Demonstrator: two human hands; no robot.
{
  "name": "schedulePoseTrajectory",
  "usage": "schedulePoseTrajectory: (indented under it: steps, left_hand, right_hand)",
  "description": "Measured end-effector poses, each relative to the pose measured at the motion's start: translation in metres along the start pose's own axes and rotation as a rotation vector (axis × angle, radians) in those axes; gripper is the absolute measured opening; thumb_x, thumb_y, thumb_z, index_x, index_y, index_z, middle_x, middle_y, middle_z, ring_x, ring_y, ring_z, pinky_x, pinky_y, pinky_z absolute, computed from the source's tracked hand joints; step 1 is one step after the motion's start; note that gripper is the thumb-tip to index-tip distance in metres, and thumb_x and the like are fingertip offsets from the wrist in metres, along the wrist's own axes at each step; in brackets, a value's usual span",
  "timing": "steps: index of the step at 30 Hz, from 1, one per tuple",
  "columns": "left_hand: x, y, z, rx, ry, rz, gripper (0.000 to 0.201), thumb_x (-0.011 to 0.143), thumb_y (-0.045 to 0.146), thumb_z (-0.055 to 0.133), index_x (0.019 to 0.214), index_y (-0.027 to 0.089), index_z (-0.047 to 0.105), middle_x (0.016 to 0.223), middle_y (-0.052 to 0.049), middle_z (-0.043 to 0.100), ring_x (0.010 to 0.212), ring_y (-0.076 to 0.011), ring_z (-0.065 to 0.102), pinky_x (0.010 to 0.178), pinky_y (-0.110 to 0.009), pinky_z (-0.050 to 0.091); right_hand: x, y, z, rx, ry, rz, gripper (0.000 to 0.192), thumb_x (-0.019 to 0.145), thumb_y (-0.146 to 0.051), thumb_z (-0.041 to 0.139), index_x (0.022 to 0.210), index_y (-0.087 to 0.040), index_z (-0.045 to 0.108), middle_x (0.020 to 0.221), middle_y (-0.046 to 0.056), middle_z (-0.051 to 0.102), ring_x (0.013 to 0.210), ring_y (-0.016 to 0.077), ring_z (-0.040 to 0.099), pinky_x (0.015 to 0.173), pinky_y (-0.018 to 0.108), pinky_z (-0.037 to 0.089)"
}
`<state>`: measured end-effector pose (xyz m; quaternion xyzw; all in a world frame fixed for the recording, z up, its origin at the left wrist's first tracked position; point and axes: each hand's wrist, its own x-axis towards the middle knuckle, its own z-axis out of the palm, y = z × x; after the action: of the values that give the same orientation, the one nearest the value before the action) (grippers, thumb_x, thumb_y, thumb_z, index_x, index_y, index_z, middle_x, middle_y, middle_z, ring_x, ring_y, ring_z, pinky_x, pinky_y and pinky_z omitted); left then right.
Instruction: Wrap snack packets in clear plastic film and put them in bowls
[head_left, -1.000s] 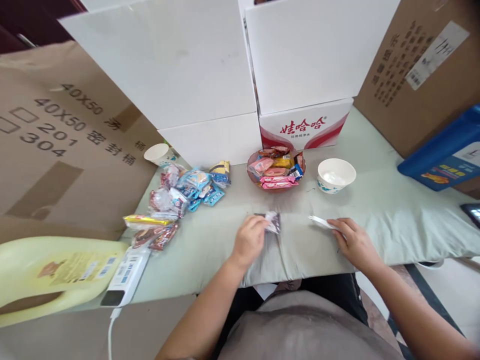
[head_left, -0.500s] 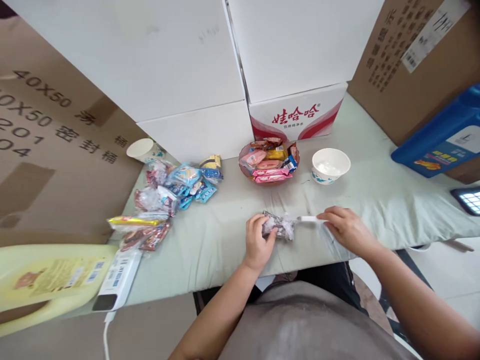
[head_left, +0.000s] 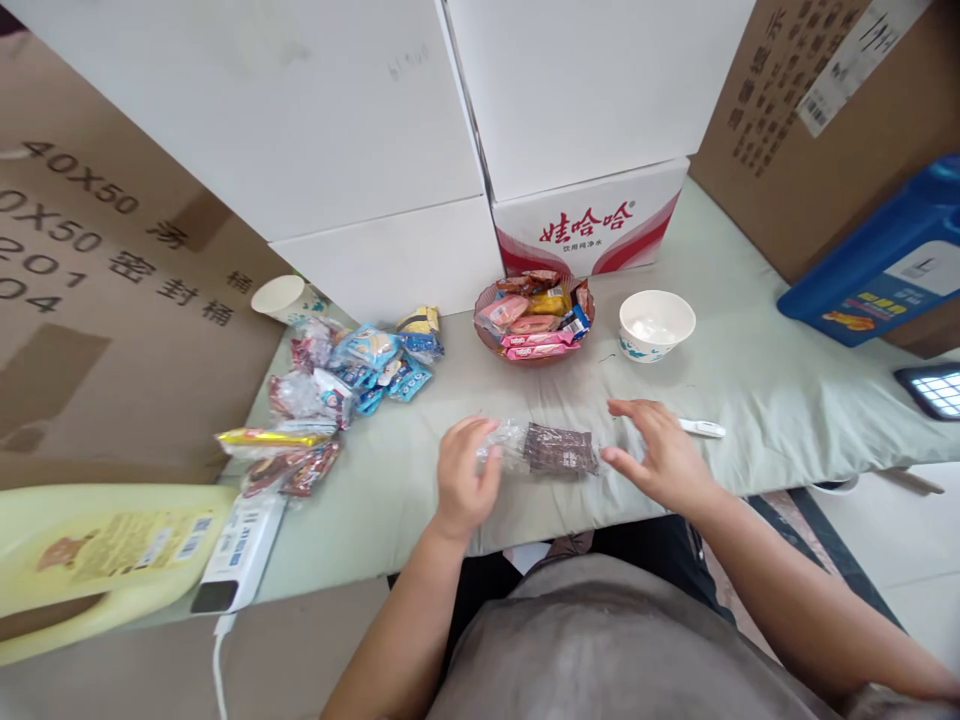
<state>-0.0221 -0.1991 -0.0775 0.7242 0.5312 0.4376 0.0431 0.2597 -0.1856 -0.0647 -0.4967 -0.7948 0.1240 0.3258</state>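
Observation:
A dark brown packet in clear plastic wrap [head_left: 561, 449] lies flat on the cloth between my two hands. My left hand [head_left: 466, 478] is beside the loose clear end of the wrap, its thumb and fingers apart; whether a fingertip touches the film is hard to see. On the other side, my right hand [head_left: 661, 457] is open, thumb and fingers spread near the packet's right end, holding nothing. Just beyond that hand a slim white tool [head_left: 703, 429] rests on the cloth, partly hidden behind the fingers.
Behind the packet stand a pink bowl of wrapped snacks [head_left: 495, 350] and a white paper cup [head_left: 652, 345]. Snack packets [head_left: 375, 365] are piled at left, near a power strip [head_left: 238, 550] and a yellow jug [head_left: 112, 560]. Boxes [head_left: 592, 235] line the back; a blue bottle [head_left: 870, 265] leans right.
My right hand has let go of the white tool, now lying on the cloth. My left hand has released the packet and moved left; the packet now lies with its loose wrap end leftward.

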Motion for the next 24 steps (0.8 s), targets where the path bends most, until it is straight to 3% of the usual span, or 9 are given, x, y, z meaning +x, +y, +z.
schedulePoseTrajectory:
  steps: [2, 3, 5, 8, 11, 14, 17, 20, 24]
  left_hand:
    - [0.0, 0.01, 0.003, 0.153, -0.255, 0.137, 0.035, 0.088, 0.025, 0.058, 0.122, 0.017, 0.056, 0.113, -0.011, 0.066, 0.116, -0.0277, 0.054, 0.106, -0.052, 0.033]
    - [-0.002, 0.014, 0.003, 0.206, -0.311, 0.173, 0.034, 0.088, 0.022, 0.058, 0.122, 0.017, 0.057, 0.109, -0.01, 0.067, 0.114, -0.0275, 0.055, 0.108, -0.054, 0.029]
    - [-0.008, 0.02, -0.002, 0.246, -0.342, 0.215, 0.023, 0.09, 0.014, 0.054, 0.11, 0.02, 0.063, 0.093, -0.004, 0.07, 0.106, -0.0237, 0.059, 0.11, -0.054, 0.025]
    - [-0.026, 0.031, -0.025, 0.214, -0.407, 0.255, 0.018, 0.089, 0.011, 0.054, 0.087, 0.023, 0.067, 0.085, 0.0, 0.068, 0.108, -0.0228, 0.057, 0.111, -0.054, 0.022]
    - [-0.043, 0.046, -0.043, 0.118, -0.589, 0.279, 0.008, 0.088, 0.024, 0.061, 0.081, 0.022, 0.066, 0.095, -0.002, 0.069, 0.118, -0.0257, 0.053, 0.11, -0.051, 0.029]
    - [-0.052, 0.059, -0.039, 0.021, -0.714, 0.324, 0.015, 0.09, 0.033, 0.059, 0.087, 0.02, 0.066, 0.087, -0.003, 0.068, 0.104, -0.0219, 0.06, 0.098, -0.042, 0.043]
    - [-0.049, 0.059, -0.016, 0.08, -0.695, 0.301, 0.018, 0.094, 0.021, 0.048, 0.093, 0.018, 0.065, 0.089, -0.005, 0.068, 0.087, -0.0187, 0.064, 0.081, -0.035, 0.052]
    - [-0.036, 0.049, 0.007, 0.266, -0.574, 0.185, 0.025, 0.092, 0.013, 0.043, 0.108, 0.016, 0.063, 0.112, -0.011, 0.065, 0.091, -0.0213, 0.065, 0.076, -0.035, 0.055]
    - [-0.012, 0.043, 0.02, 0.379, -0.568, 0.081, 0.041, 0.089, 0.017, 0.054, 0.13, 0.018, 0.052, 0.128, -0.013, 0.057, 0.103, -0.0254, 0.062, 0.082, -0.039, 0.054]
  right_hand:
    - [0.006, -0.008, 0.011, -0.003, -0.09, -0.011, 0.049, 0.086, -0.045, 0.061, 0.124, -0.015, 0.055, 0.106, 0.014, 0.067, 0.103, 0.0312, 0.059, 0.089, 0.05, 0.047]
    - [0.006, -0.011, 0.013, 0.01, -0.123, -0.032, 0.042, 0.088, -0.038, 0.058, 0.123, -0.016, 0.056, 0.102, 0.012, 0.068, 0.1, 0.0295, 0.06, 0.088, 0.049, 0.048]
    - [0.001, -0.016, 0.008, 0.073, -0.18, -0.115, 0.029, 0.092, -0.022, 0.049, 0.119, -0.018, 0.058, 0.097, 0.01, 0.068, 0.096, 0.0247, 0.061, 0.086, 0.045, 0.049]
    - [-0.016, -0.021, -0.014, 0.169, -0.299, -0.276, 0.03, 0.092, -0.01, 0.043, 0.114, -0.02, 0.061, 0.099, 0.008, 0.068, 0.107, 0.0223, 0.058, 0.091, 0.04, 0.049]
    - [-0.034, -0.028, -0.035, 0.215, -0.427, -0.337, 0.023, 0.091, -0.014, 0.047, 0.106, -0.02, 0.064, 0.101, 0.008, 0.067, 0.115, 0.023, 0.054, 0.098, 0.041, 0.046]
    - [-0.042, -0.04, -0.039, 0.286, -0.453, -0.356, 0.019, 0.092, -0.024, 0.052, 0.107, -0.018, 0.062, 0.105, 0.01, 0.065, 0.108, 0.0221, 0.057, 0.097, 0.04, 0.046]
    - [-0.04, -0.051, -0.026, 0.275, -0.552, -0.364, 0.022, 0.095, -0.026, 0.048, 0.11, -0.017, 0.061, 0.102, 0.009, 0.065, 0.096, 0.0193, 0.06, 0.086, 0.033, 0.049]
    - [-0.034, -0.053, -0.006, 0.005, -0.662, -0.219, 0.019, 0.095, -0.02, 0.044, 0.098, -0.016, 0.063, 0.092, 0.008, 0.067, 0.075, 0.016, 0.062, 0.067, 0.027, 0.047]
    - [-0.029, -0.047, 0.006, -0.18, -0.601, -0.098, 0.019, 0.095, -0.018, 0.044, 0.093, -0.016, 0.063, 0.078, 0.005, 0.066, 0.062, 0.0148, 0.06, 0.057, 0.026, 0.041]
